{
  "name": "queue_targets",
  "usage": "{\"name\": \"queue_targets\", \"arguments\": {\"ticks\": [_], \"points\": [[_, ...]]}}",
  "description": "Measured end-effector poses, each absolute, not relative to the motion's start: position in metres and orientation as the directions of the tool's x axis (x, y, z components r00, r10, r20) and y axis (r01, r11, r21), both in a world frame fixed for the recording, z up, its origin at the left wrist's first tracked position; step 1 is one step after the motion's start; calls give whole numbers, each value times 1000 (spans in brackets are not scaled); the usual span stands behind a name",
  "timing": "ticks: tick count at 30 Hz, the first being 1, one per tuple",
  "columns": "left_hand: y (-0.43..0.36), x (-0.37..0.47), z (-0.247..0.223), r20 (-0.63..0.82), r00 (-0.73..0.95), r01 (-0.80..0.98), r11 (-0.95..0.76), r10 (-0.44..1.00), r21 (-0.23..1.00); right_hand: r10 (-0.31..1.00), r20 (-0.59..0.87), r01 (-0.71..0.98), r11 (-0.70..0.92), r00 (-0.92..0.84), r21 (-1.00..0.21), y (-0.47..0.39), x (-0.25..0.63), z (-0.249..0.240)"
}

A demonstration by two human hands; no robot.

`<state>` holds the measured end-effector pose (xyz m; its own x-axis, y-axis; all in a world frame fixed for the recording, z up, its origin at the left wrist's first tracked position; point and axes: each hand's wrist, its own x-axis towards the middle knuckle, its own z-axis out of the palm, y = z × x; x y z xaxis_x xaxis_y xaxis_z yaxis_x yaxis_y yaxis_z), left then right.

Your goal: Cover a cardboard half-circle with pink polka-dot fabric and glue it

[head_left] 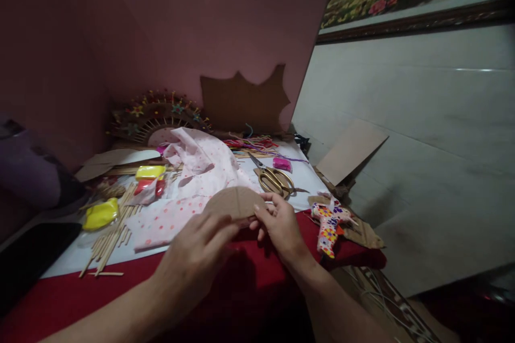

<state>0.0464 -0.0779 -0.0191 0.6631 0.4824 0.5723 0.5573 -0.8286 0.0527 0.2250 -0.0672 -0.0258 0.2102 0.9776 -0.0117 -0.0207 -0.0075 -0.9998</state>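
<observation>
A rounded piece of brown cardboard [231, 202] with a crease down its middle is held just above the table's front edge. My right hand [279, 225] pinches its right edge, thumb on top and fingers beneath. My left hand [197, 249] is curled at its lower left edge, covering that part; the thumb is hidden. White fabric with pink dots [201, 161] lies behind and left of the cardboard. Gold-handled scissors [271, 178] rest just beyond my right hand.
Wooden sticks [108, 246] and yellow clay packets [100, 214] lie at left. A decorated cardboard arch [161, 112] leans at the back, beside a jagged cardboard sheet [243, 102]. At right are a flower-patterned fabric figure [330, 225] and a tilted board [352, 153].
</observation>
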Motion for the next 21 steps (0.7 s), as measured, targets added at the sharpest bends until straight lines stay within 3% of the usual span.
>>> {"name": "queue_targets", "arguments": {"ticks": [3,5,8,10,12,16,21], "points": [[-49,31,-20,484,685,631,-775,544,-23,983,-70,90,-86,170,-992,-57,218,-31],[-36,28,-24,398,702,641,-768,591,9,980,-15,261,-67,198,-963,-55,219,-32],[-29,30,-32,350,684,652,-752,640,99,933,269,666,44,239,-745,-61,231,-30],[-29,32,-38,364,689,631,-766,627,124,881,433,824,96,191,-558,-69,239,-29],[-28,32,-43,411,685,613,-781,601,120,861,493,853,159,127,-497,-77,245,-31],[-22,29,-52,475,680,577,-807,559,124,831,548,810,254,97,-529,-90,247,-42],[-16,29,-56,435,698,547,-816,569,190,835,539,780,260,115,-570,-95,248,-58]]}}
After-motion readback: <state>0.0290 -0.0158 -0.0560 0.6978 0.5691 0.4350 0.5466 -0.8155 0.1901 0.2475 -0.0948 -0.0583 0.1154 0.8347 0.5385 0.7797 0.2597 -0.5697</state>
